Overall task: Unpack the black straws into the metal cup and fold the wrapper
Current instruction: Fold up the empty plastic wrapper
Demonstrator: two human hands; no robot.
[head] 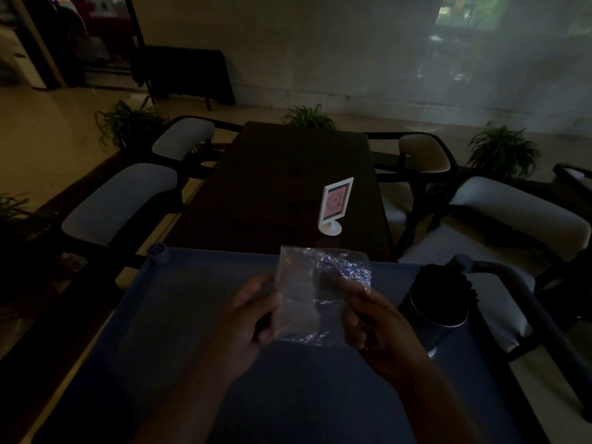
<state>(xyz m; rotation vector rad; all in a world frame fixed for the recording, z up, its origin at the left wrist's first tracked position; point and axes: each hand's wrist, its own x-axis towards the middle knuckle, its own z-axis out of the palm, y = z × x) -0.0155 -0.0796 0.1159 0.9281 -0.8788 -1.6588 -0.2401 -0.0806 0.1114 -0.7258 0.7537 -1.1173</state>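
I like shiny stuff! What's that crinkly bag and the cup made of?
The wrapper looks like thin clear plastic: see-through, wrinkled, with glinting creases. The cup holding the black straws seems to be metal, judging by its bright rim, though the dim light leaves its finish unclear.

— Blue surface [179, 315] across the lower frame; metal cup [440, 318] standing at its right edge, black straws [443, 283] inside.

— And beyond, centre frame?

— Dark table [272, 187], bearing a white sign stand [334, 205].
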